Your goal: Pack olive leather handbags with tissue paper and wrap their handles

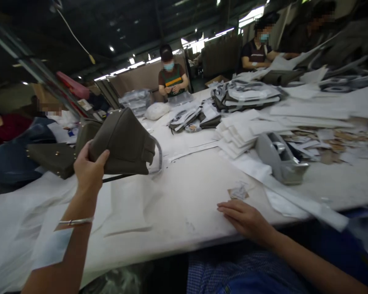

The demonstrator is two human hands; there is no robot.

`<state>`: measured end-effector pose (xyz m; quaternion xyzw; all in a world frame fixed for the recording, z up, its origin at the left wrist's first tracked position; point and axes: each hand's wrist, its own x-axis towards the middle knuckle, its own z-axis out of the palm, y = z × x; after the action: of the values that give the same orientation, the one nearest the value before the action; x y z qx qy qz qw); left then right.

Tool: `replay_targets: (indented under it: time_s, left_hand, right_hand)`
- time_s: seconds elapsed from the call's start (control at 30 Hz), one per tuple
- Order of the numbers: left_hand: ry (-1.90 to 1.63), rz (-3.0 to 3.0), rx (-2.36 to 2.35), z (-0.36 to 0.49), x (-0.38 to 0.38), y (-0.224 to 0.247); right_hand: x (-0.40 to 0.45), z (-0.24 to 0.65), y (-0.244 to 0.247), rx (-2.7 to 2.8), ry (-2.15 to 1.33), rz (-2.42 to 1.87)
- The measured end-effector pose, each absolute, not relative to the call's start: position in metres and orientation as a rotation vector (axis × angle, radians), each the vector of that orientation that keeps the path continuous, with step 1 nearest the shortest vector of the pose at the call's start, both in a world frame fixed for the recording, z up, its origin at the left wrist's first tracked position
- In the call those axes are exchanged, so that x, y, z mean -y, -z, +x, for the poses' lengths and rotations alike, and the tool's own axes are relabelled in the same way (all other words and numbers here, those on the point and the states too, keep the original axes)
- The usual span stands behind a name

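Head view: A left hand [88, 168] grips a smooth, dark olive handbag [119, 141] at one side, thumb pressed to the panel, its tapered body tilted above a pale worktable [184, 192]. The bag extends up and rightward from the fingers, its curved handle [160, 155] looping off the far side. The right hand [247, 220], fingers extended and close together, is beside crumpled paper scraps [239, 192], near a solid grey tape dispenser [272, 157].

Right fingers [231, 210] have open tabletop [184, 196] to their left, til the dark bag [122, 143] gets in the way. Crumpled scraps [239, 192] sit just past the fingertips, grey tape dispenser [271, 159] blocks farther right.
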<state>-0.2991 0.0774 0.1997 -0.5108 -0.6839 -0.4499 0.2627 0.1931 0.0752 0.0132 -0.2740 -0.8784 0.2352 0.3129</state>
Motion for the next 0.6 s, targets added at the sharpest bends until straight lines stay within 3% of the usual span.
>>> replay_targets:
  time_s: [0.2, 0.4, 0.6]
  left_hand:
    - [0.937, -1.589, 1.577, -0.159, -0.016, -0.21]
    - [0.849, -1.969, 1.301, -0.078, 0.014, -0.127]
    - [0.74, -2.114, 1.532, -0.023, 0.069, -0.054]
  right_hand:
    - [-0.11, 0.228, -0.006, 2.549, -0.425, -0.844]
    - [-0.133, 0.238, -0.015, 2.209, -0.452, -1.101]
    - [-0.129, 0.27, -0.017, 1.897, -0.7, -1.341]
